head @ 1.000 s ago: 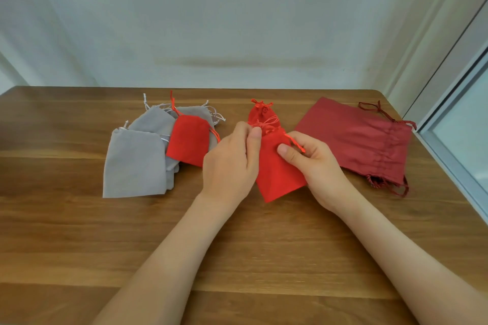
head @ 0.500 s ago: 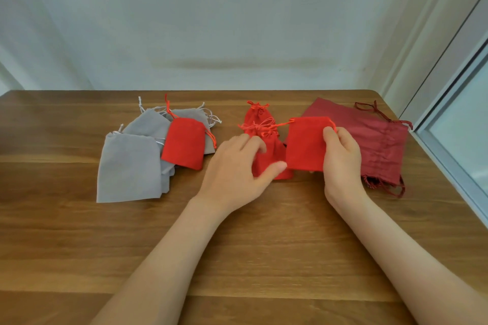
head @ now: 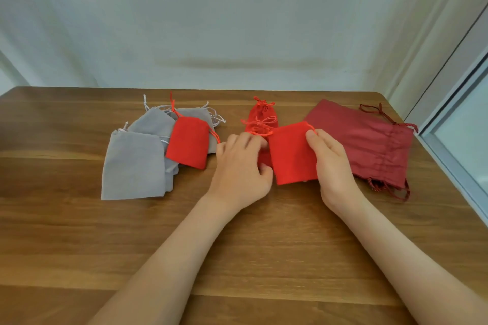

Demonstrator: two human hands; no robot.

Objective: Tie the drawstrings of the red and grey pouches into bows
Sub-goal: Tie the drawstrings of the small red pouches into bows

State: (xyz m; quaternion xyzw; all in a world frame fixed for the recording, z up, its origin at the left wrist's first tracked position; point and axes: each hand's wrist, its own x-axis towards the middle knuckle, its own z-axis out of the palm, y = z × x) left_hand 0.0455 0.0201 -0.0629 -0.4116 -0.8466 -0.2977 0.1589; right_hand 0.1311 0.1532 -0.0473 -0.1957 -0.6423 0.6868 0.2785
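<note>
One wooden tabletop point(head: 79, 232) carries a big dark red bag point(head: 369, 145) at its right end. Well left of that bag lie overlapping grey pouches point(head: 134, 166). Against the bag's left edge, the right hand point(head: 335, 166) grips a flat red pouch point(head: 293, 155). The blurred left hand point(head: 240, 171) curls at the pouch's far side, and its grasp cannot be told.

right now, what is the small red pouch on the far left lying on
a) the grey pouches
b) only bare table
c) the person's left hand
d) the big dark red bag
a: the left red pouch overlaps the pile of grey pouches, with grey cloth showing past its left and right edges.
</note>
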